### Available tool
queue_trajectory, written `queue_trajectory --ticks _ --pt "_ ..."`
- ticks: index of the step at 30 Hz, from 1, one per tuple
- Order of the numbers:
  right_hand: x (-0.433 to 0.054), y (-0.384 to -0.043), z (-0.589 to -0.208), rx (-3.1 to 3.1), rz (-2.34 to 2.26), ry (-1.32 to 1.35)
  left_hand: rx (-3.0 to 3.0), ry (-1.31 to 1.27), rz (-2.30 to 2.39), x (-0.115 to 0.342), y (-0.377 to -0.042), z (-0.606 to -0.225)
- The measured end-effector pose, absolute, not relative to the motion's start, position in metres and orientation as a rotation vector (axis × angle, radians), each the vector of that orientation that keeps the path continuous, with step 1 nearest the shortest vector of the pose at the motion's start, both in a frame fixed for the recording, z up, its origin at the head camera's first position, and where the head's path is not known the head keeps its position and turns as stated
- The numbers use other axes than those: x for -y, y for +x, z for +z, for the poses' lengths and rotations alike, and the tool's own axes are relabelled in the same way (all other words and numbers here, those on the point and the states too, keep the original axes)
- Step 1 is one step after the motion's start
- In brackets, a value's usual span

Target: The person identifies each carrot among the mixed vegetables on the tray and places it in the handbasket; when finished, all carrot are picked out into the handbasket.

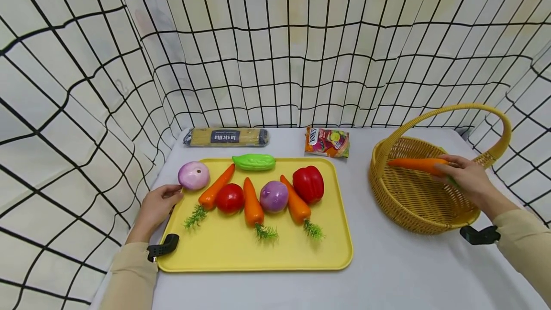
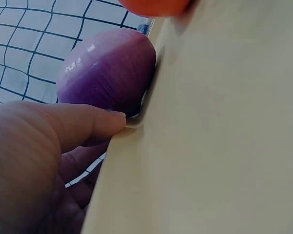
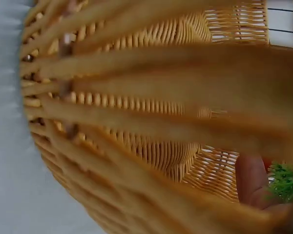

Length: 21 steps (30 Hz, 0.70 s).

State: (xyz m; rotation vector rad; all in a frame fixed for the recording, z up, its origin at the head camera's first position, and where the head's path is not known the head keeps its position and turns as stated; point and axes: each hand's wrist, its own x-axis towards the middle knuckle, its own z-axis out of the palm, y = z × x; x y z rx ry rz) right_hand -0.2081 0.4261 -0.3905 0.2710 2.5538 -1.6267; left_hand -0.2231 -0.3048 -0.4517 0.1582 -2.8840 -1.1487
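Observation:
In the head view, my left hand [image 1: 157, 209] is at the upper left corner of the yellow tray [image 1: 258, 257], beside a pale purple onion [image 1: 193, 175]. The left wrist view shows its thumb over the tray's rim and its other fingers underneath, with the onion [image 2: 107, 73] right against the thumb. My right hand [image 1: 469, 178] grips an orange carrot [image 1: 415, 164] inside the wicker basket [image 1: 413, 212]. Green carrot leaves [image 3: 284, 183] show by the fingers in the right wrist view, where the basket's weave hides most of the hand.
On the tray lie several carrots [image 1: 254, 209], a tomato [image 1: 230, 198], a purple onion [image 1: 273, 197], a red bell pepper [image 1: 308, 184] and a bumpy green vegetable [image 1: 254, 161]. Behind are a spaghetti pack [image 1: 225, 137] and a snack bag [image 1: 327, 142]. The basket's handle [image 1: 456, 107] arches high.

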Motion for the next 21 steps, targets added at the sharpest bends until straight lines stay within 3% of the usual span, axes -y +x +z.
queue_trajectory --ticks 6,21 --pt "-0.421 -0.205 -0.402 -2.794 -1.148 0.205 2.881 0.159 -1.154 0.305 -0.221 -0.453" --pt "-0.416 -0.206 -0.412 -2.846 -1.019 0.232 2.866 0.138 -1.179 0.307 -0.222 -0.455"
